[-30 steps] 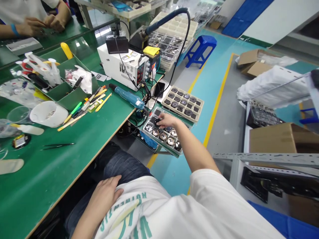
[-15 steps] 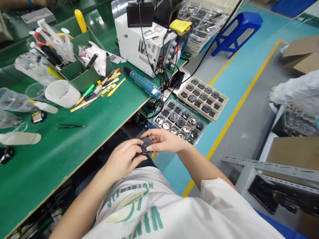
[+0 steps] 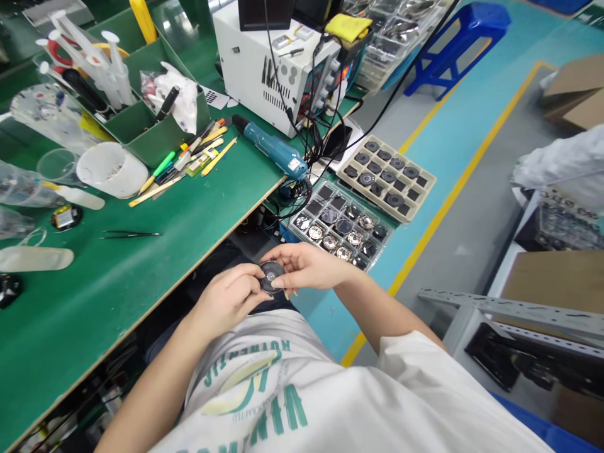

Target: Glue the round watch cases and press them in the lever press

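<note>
Both hands hold a round dark watch-like part (image 3: pixel 272 275) above my lap, near the table's edge. My left hand (image 3: pixel 229 296) pinches its left rim between thumb and fingers. On the other side, my right hand (image 3: pixel 306 267) grips the right rim, with the thumb across its face. Just beyond my right hand lies a clear compartment tray (image 3: pixel 302 207) with round watch-like parts, some dark and some copper-coloured. Behind that sits a beige compartment tray (image 3: pixel 421 202) with round black parts.
On the green table (image 3: pixel 94 314) lie tweezers (image 3: pixel 131 234), a blue electric screwdriver (image 3: pixel 271 148), several pens and sticks, and a white cup (image 3: pixel 112 171). A green organiser box (image 3: pixel 160 139) and a white bench device (image 3: pixel 252 69) stand behind. A blue stool (image 3: pixel 460 41) and metal shelf (image 3: pixel 514 305) are to the right.
My right hand has come back from the clear tray with the round part, and my left hand has risen from my lap to hold it too. The view has shifted closer.
</note>
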{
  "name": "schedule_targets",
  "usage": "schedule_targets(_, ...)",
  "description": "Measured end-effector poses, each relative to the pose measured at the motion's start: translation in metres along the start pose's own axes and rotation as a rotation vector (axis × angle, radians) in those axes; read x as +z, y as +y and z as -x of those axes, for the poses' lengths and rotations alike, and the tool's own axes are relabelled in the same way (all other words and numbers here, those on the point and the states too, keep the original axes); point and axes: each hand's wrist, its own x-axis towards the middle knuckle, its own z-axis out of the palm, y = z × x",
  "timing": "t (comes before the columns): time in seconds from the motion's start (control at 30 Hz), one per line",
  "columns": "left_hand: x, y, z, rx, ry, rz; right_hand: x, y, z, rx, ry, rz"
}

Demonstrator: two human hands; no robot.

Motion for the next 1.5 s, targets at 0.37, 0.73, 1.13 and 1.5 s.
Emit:
schedule_targets(0.37,-0.006,0.001,0.004,-0.133,0.116,0.102,0.003,-0.006,0.000,0.000,-0.025,-0.019)
schedule_targets(0.73,-0.009,0.000,0.004,-0.045,0.091,0.055,0.010,-0.005,-0.001,-0.024,0.019,0.010)
schedule_targets(1.13,-0.009,0.000,0.007,-0.074,0.151,0.079,0.013,0.002,-0.005,-0.068,0.040,-0.032)
schedule_targets(1.5,-0.007,-0.001,0.008,-0.044,0.176,0.064,0.015,0.001,-0.006,-0.068,0.039,-0.050)
